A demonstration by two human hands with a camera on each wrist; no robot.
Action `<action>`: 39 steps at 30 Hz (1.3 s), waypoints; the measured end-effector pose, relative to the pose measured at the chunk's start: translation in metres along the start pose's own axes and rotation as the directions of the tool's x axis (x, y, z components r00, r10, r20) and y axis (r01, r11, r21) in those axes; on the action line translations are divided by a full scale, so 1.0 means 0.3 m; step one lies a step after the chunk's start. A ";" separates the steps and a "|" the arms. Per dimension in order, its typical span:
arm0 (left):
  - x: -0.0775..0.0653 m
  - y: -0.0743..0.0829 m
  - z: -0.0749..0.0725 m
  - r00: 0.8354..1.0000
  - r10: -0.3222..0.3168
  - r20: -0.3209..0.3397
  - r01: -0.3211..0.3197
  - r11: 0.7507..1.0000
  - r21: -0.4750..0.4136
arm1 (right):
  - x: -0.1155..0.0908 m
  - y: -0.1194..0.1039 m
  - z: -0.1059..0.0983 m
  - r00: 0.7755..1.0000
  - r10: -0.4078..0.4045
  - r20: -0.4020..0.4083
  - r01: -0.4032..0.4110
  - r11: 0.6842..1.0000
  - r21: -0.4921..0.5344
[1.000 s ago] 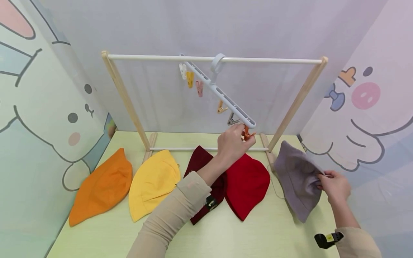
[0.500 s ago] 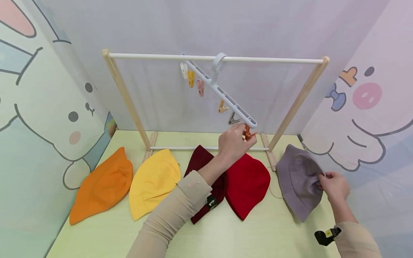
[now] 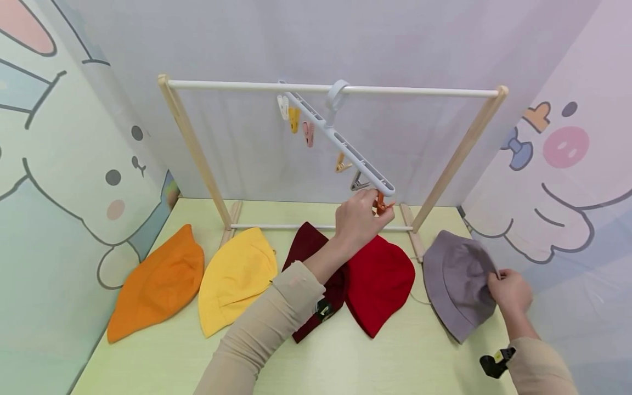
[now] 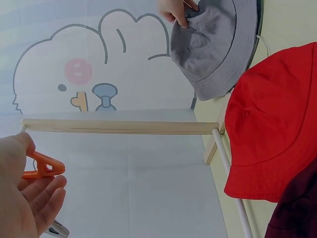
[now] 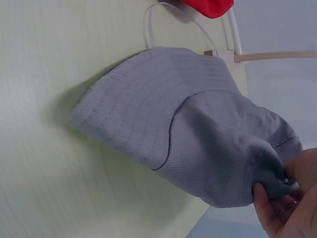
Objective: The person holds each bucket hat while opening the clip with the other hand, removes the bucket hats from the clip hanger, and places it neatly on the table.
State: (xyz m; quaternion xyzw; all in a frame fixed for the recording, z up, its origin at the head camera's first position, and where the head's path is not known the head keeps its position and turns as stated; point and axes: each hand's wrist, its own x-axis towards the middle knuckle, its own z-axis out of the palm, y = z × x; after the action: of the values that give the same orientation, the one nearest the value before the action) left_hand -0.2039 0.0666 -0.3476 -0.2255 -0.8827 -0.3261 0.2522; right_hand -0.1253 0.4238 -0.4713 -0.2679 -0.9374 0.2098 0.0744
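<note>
My left hand [image 3: 356, 216] pinches an orange clothespin [image 4: 47, 167] hanging at the near end of the pale blue clip hanger [image 3: 356, 156]. The hanger's hook sits over the rack's white top bar. On the right, my right hand [image 3: 512, 292] grips a grey-purple bucket hat [image 5: 198, 119] by the crown, with fingers and thumb in a fold of the cloth. Its brim points left in the head view, and a thin cord [image 5: 150, 25] trails from it. Other clothespins on the hanger are white, yellow [image 3: 293, 119], pink [image 3: 308, 134], tan and grey.
Orange [image 3: 160, 285], yellow [image 3: 237, 280], dark red [image 3: 301, 247] and red [image 3: 382, 280] bucket hats lie in a row on the pale green table [image 3: 385, 362]. Behind them stands the rack with wooden posts [image 3: 461, 156] and a low white bar. Cartoon-printed walls enclose the sides.
The grey-purple hat has come slightly lower and toward me in my right hand, its brim turning a little. My left hand stays at the orange clothespin.
</note>
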 end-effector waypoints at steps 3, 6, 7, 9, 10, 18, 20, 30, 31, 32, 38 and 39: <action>0.000 0.002 0.001 1.000 -0.001 -0.001 0.001 1.000 -0.002 | 0.003 0.004 0.008 1.000 0.009 0.004 -0.009 1.000 -0.028; 0.001 0.004 0.003 1.000 0.003 -0.005 -0.003 1.000 0.001 | 0.005 0.006 0.016 1.000 0.021 0.007 -0.021 0.998 -0.061; 0.001 0.005 0.003 1.000 0.003 -0.005 -0.003 1.000 0.005 | 0.007 0.008 0.019 1.000 0.024 0.012 -0.023 0.997 -0.072; 0.002 0.006 0.004 1.000 0.006 -0.005 -0.006 1.000 0.012 | 0.009 0.011 0.025 0.999 0.027 0.018 -0.026 0.996 -0.089; 0.003 0.006 0.005 1.000 0.006 -0.005 -0.006 1.000 0.015 | 0.012 0.012 0.027 0.999 0.028 0.020 -0.026 0.995 -0.097; 0.007 0.011 0.007 1.000 0.000 0.000 0.000 0.999 0.033 | 0.034 0.022 0.046 1.000 0.016 0.024 -0.013 0.991 -0.132; 0.009 0.013 0.007 1.000 0.001 0.003 -0.001 0.999 0.035 | 0.036 0.026 0.050 1.000 0.015 0.022 -0.012 0.991 -0.135; 0.023 0.025 0.006 0.999 0.049 -0.020 -0.047 0.995 0.089 | 0.031 0.026 0.052 1.000 0.004 0.009 -0.002 0.991 -0.137; 0.025 0.027 0.006 0.998 0.054 -0.022 -0.052 0.994 0.093 | 0.029 0.027 0.053 1.000 -0.002 0.008 0.003 0.991 -0.137; 0.027 0.029 0.006 0.998 0.060 -0.023 -0.057 0.993 0.099 | 0.027 0.029 0.053 1.000 -0.007 0.007 0.008 0.990 -0.138; 0.036 0.043 0.001 0.996 0.081 -0.031 -0.077 0.989 0.126 | 0.031 0.039 0.060 0.999 -0.022 0.024 0.025 0.989 -0.149; 0.038 0.045 0.001 0.996 0.084 -0.032 -0.079 0.989 0.127 | 0.034 0.042 0.061 0.999 -0.025 0.029 0.029 0.988 -0.150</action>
State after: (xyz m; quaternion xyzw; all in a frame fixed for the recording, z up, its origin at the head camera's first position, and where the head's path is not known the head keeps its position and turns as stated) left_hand -0.2051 0.0787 -0.3348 -0.2388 -0.8867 -0.2634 0.2956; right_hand -0.1326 0.4322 -0.4930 -0.2571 -0.9550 0.1409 0.0442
